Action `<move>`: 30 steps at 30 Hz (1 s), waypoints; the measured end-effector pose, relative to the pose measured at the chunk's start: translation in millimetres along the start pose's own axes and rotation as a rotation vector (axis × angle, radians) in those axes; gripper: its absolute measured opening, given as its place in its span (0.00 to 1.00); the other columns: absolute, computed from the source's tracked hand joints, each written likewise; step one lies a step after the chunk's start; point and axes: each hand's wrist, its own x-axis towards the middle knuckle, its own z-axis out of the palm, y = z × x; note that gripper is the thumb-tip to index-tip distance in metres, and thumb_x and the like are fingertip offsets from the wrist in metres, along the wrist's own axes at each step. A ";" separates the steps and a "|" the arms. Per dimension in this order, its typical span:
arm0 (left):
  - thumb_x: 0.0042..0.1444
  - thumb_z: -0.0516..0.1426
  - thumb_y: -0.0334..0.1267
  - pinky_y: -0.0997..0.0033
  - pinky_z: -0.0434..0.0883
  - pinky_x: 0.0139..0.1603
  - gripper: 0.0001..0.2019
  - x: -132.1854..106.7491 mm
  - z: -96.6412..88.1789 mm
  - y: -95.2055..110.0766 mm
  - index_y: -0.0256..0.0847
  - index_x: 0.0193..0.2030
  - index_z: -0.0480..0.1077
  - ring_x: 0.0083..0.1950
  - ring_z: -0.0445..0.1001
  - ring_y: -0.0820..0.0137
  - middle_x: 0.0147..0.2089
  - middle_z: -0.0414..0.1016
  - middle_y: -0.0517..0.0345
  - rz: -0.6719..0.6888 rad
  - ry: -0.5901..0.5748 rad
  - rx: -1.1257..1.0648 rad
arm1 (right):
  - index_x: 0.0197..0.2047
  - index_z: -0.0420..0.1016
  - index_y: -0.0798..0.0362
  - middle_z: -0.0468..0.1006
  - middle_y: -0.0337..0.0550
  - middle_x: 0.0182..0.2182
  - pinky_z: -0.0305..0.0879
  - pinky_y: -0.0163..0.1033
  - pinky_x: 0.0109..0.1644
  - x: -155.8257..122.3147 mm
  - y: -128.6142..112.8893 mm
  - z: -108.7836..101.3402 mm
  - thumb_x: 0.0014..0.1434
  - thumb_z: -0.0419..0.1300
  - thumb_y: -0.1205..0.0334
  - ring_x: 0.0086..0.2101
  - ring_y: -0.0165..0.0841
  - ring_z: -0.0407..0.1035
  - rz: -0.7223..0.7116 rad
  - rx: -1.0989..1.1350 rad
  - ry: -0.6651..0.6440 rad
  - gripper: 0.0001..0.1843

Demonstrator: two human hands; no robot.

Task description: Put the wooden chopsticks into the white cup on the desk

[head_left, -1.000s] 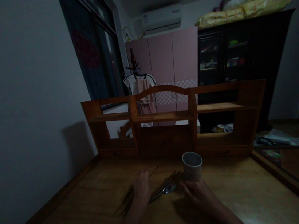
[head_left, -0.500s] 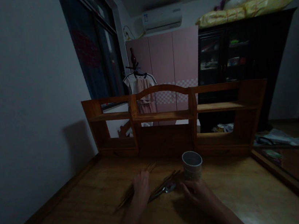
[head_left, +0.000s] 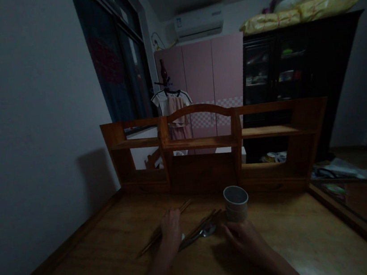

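In the head view, under weak light, a wooden table [head_left: 120, 272] seen from above. Near its middle, the left hand [head_left: 171, 229], back side up, with fingers curled around some thin chopsticks [head_left: 185, 205], grasping them. One end of these sticks out toward the shelf side, the other end out to the left and nearer to the person; exact number impossible to tell under the hand.

Just to the right of this hand, on the table, a second bunch: other chopsticks [head_left: 214, 213] together with a metal spoon [head_left: 209, 230], all in a similar slant, with near ends partly hidden by the left wrist.

Further right, the right hand [head_left: 246, 237], with fingers bent inward, directly before a grey cup [head_left: 236, 209]. Impossible to tell whether merely clenched or grasping the low part of the cup, hidden there by the hand. Upright, the cup, with open mouth upward.

At the far edge of the table, a wooden shelf unit [head_left: 201, 143]; behind it, hanging clothes [head_left: 176, 111], a pink wardrobe [head_left: 198, 72] and a dark cabinet [head_left: 331, 55].
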 end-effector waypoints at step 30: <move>0.63 0.42 0.22 0.60 0.67 0.48 0.19 7.9 21.8 -13.1 0.32 0.51 0.71 0.49 0.73 0.56 0.46 0.74 0.42 -0.031 -0.012 -0.028 | 0.26 0.70 0.55 0.70 0.42 0.20 0.47 0.36 0.25 -0.9 0.9 0.4 0.71 0.46 0.56 0.21 0.31 0.64 0.027 -0.009 -0.023 0.24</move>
